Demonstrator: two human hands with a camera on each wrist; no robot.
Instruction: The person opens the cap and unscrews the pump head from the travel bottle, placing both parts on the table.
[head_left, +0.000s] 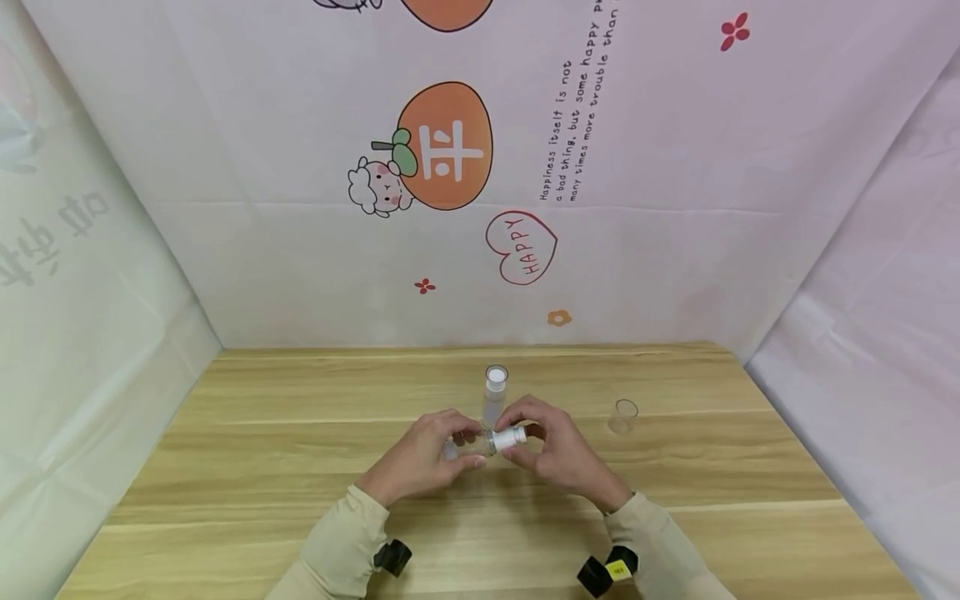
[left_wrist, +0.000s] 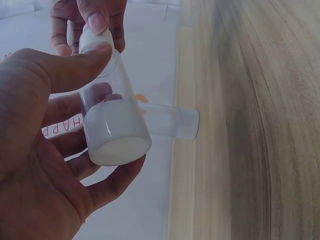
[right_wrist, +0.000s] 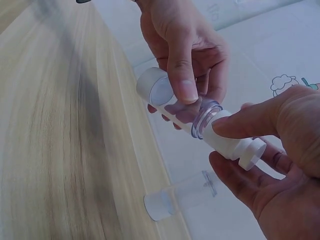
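Observation:
A clear bottle (left_wrist: 117, 120) with a thick white base lies tilted between both hands. My left hand (head_left: 423, 457) grips its clear body, the thumb along one side and the fingers curled round the other. On the bottle's neck end is a white pump head (right_wrist: 227, 142), which my right hand (head_left: 562, 454) pinches between thumb and fingers. Whether the pump head is fully seated in the neck cannot be told. Just beyond the hands, a second clear bottle (head_left: 494, 400) stands upright on the table; its white base (right_wrist: 159, 206) shows in the right wrist view.
A clear, open-rimmed cap or cup (head_left: 622, 417) stands on the wooden table (head_left: 300, 450), to the right of the hands. White printed cloth (head_left: 315, 275) hangs behind the table's far edge and along both sides.

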